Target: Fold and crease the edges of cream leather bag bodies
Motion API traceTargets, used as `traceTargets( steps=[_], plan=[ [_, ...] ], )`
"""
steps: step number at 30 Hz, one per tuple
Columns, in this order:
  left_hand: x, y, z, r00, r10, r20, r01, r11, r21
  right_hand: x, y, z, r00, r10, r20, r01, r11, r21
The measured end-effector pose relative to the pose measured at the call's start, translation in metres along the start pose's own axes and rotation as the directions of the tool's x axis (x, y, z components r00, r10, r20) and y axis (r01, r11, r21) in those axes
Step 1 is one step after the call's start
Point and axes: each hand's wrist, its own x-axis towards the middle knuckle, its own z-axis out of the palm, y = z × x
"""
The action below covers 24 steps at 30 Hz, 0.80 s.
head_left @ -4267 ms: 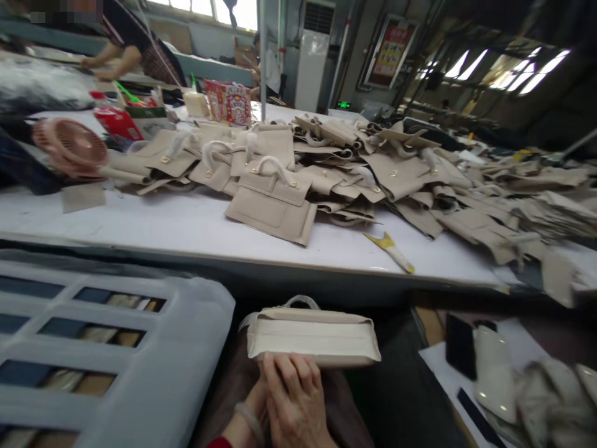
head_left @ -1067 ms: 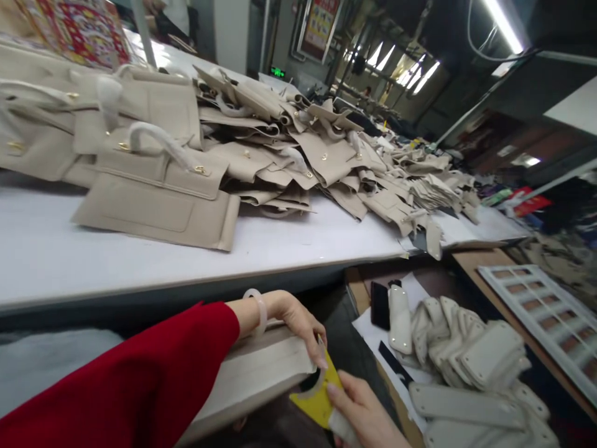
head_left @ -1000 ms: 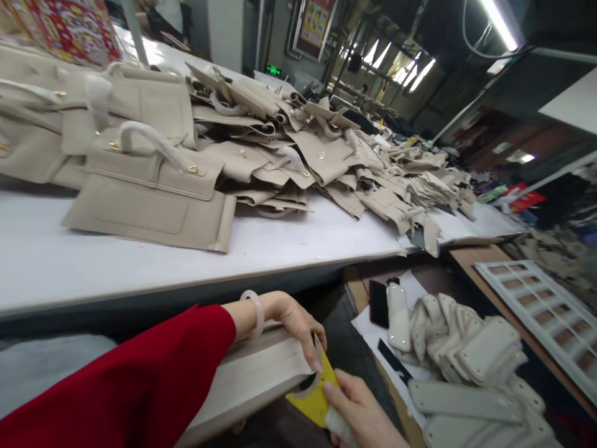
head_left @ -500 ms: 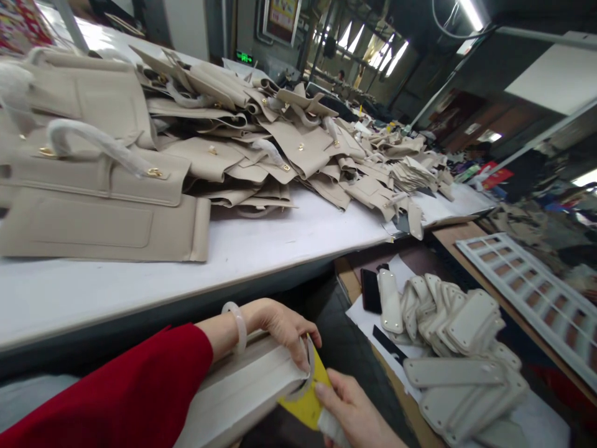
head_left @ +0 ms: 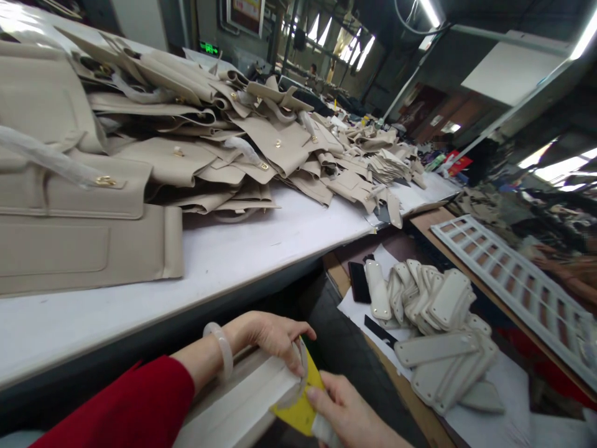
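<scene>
At the bottom centre, my left hand (head_left: 277,339) is closed over the end of an off-white bag piece (head_left: 242,398), its fingers curled around the edge. A white bangle (head_left: 219,348) and a red sleeve are on that arm. Beside it, my right hand (head_left: 342,407) pinches a flat yellow piece (head_left: 301,404) with the thumb on top, against the end of the bag piece. Something whitish (head_left: 324,430) shows under the right fingers; I cannot make out what it is. The lower part of the bag piece is cut off by the frame.
Beige handbags (head_left: 84,242) with wrapped handles are heaped along a long white table (head_left: 224,255). To the right, several off-white straps (head_left: 438,348) with rivets lie piled on paper, near a dark phone (head_left: 359,282). A white rack (head_left: 508,274) slants at the far right.
The view has turned to the right, so the surroundings appear shifted left. Both hands keep their hold on the bag piece and the yellow piece, with little movement between them.
</scene>
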Motion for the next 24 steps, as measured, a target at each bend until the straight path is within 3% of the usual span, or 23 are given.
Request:
traceTargets(
  steps=[9,17,21,24],
  plan=[
    [0.003,-0.01,0.003,0.995,0.006,-0.1,-0.006,1.0,0.001,0.012,0.004,0.021,0.997,-0.025,-0.066,0.03,0.997,0.072],
    [0.005,-0.014,0.01,0.986,0.037,-0.162,-0.06,0.988,-0.141,0.026,0.009,0.052,0.997,-0.034,-0.075,0.046,0.985,0.167],
    [-0.006,-0.004,0.018,0.966,0.02,-0.257,-0.049,0.993,-0.105,0.025,0.009,0.064,0.999,-0.014,-0.039,0.022,0.981,0.194],
    [-0.026,0.0,0.029,0.917,0.024,-0.398,-0.065,0.994,-0.09,0.015,0.013,0.066,1.0,-0.031,-0.002,0.031,0.972,0.233]
  ],
)
